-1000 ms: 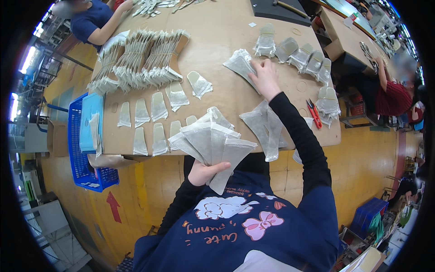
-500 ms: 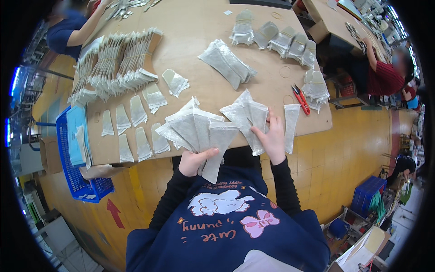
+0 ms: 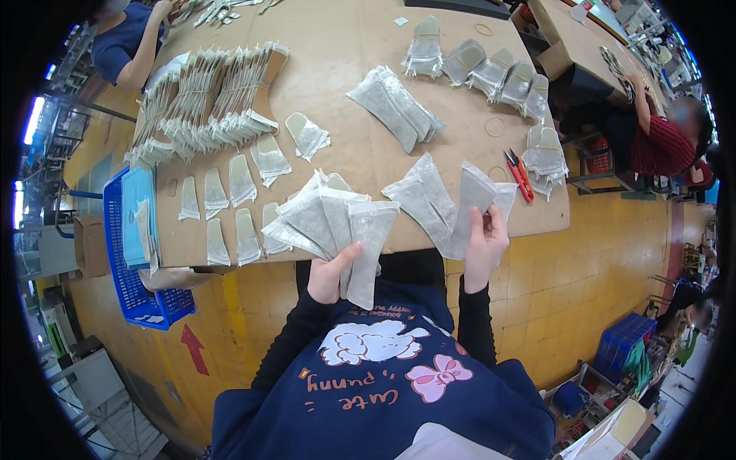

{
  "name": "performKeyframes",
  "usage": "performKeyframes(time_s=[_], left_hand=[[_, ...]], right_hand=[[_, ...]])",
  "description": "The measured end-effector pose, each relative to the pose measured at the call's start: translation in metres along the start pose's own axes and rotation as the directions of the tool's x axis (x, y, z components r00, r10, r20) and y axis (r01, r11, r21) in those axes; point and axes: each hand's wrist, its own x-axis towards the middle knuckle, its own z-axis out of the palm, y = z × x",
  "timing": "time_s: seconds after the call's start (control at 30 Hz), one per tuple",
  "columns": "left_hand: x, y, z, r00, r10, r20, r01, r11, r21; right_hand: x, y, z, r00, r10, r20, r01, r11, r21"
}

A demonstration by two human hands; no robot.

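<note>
The central stack [image 3: 395, 110] lies on the tabletop [image 3: 330, 46]. Left of it sits the row of bundles [image 3: 222, 100]; left of it and nearer the person lie two rows of pieces [image 3: 241, 180]. Right of it and farther off runs the curved row of piles [image 3: 491, 74], with the snips [image 3: 524, 184] to its right and nearer. Before it lie the spread pieces [image 3: 418, 195]. Front-left of it is the left hand [image 3: 326, 277] with the fanned pieces [image 3: 339, 218]; front-right, the right hand [image 3: 488, 247] with a piece [image 3: 469, 195].
</note>
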Motion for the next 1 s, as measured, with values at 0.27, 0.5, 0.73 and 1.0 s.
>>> performKeyframes(time_s=[0.27, 0.5, 0.73, 1.0], left_hand=[[0.008, -0.013, 0.011, 0.998, 0.019, -0.064, -0.021, 0.999, -0.034], [0.007, -0.019, 0.006, 0.990, 0.123, -0.069, -0.118, 0.990, 0.083], [0.007, -0.018, 0.007, 0.995, 0.102, 0.015, -0.103, 0.994, 0.049], [0.006, -0.006, 0.004, 0.972, 0.071, 0.225, -0.024, 0.979, -0.204]], right_hand=[[-0.058, -0.043, 0.032, 0.839, 0.284, 0.465, -0.522, 0.662, 0.537], [-0.068, -0.035, 0.056, 0.738, 0.087, 0.669, -0.406, 0.850, 0.337], [0.009, -0.048, 0.031, 0.905, -0.400, 0.146, 0.422, 0.890, -0.175], [0.086, 0.013, 0.025, 0.915, -0.282, 0.288, 0.399, 0.523, -0.753]])
